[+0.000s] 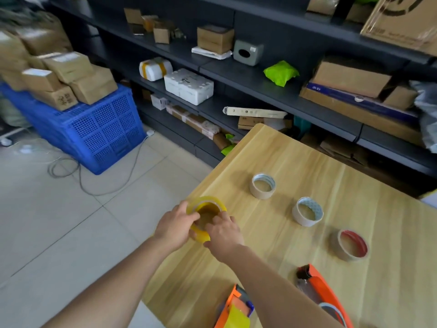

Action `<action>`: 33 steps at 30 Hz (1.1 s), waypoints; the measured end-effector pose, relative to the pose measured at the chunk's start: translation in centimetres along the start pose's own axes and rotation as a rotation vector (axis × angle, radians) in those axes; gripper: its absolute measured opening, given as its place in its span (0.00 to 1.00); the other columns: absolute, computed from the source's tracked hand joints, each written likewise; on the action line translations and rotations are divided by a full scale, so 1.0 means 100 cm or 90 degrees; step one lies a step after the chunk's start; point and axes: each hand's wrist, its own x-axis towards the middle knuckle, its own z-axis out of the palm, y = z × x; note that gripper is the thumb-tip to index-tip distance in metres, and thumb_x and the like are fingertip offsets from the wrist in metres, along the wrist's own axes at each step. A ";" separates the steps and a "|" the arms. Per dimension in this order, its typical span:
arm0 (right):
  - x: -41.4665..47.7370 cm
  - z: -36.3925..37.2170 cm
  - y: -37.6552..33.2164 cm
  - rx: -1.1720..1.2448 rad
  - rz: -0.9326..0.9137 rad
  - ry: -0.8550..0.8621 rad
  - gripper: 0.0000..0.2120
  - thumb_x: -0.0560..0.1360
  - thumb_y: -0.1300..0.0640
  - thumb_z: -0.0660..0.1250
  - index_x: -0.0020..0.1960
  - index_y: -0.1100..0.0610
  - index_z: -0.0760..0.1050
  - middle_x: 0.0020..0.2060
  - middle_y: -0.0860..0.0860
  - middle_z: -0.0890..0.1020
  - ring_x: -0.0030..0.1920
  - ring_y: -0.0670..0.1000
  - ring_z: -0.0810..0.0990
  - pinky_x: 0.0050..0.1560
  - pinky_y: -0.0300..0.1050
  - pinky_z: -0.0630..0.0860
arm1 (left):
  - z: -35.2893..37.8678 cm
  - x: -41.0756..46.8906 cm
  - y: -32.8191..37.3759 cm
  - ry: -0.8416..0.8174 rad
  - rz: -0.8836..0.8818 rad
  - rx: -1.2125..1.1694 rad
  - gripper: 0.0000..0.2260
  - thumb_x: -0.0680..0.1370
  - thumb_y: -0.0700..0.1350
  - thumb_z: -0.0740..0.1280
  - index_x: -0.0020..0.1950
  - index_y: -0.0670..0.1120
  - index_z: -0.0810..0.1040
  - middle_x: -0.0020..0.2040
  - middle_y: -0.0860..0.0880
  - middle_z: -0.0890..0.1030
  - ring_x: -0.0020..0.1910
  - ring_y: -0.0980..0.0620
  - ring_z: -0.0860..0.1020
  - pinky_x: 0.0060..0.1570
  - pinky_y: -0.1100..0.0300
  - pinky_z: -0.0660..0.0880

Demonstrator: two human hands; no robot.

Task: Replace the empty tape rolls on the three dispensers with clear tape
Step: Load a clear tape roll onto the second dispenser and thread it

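Near the frame's centre, above the left edge of the surface (295,157), the left hand (175,229) and right hand (223,233) both grip the yellowish clear tape roll (206,213), probably to find its loose end before loading the orange dispenser (235,308) at bottom centre.

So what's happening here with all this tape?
A person grips a roll of clear tape with the left hand and right hand at the table edge. Three spent cores lie further along: far core, middle core, red core. Of two orange dispensers nearby, the left dispenser seems already loaded; the right dispenser is unclear.
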 end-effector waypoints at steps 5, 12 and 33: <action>0.005 -0.010 0.014 0.223 0.020 0.042 0.15 0.78 0.56 0.65 0.64 0.53 0.77 0.60 0.53 0.77 0.65 0.56 0.71 0.63 0.47 0.67 | -0.004 0.008 -0.006 0.042 0.002 -0.254 0.25 0.71 0.51 0.74 0.66 0.58 0.71 0.67 0.55 0.66 0.62 0.52 0.73 0.58 0.56 0.72; -0.004 -0.043 0.024 0.831 0.092 0.091 0.15 0.74 0.58 0.71 0.60 0.53 0.80 0.56 0.48 0.82 0.56 0.48 0.78 0.59 0.40 0.73 | -0.050 0.023 -0.004 -0.117 -0.185 -0.979 0.44 0.59 0.76 0.65 0.66 0.48 0.75 0.59 0.46 0.82 0.59 0.46 0.78 0.64 0.45 0.71; -0.056 -0.130 0.021 1.186 0.110 0.304 0.16 0.73 0.50 0.68 0.53 0.62 0.80 0.46 0.60 0.84 0.50 0.60 0.81 0.65 0.68 0.70 | -0.112 -0.002 0.070 0.149 0.177 -0.817 0.36 0.57 0.66 0.76 0.62 0.65 0.68 0.66 0.47 0.69 0.65 0.52 0.71 0.64 0.56 0.70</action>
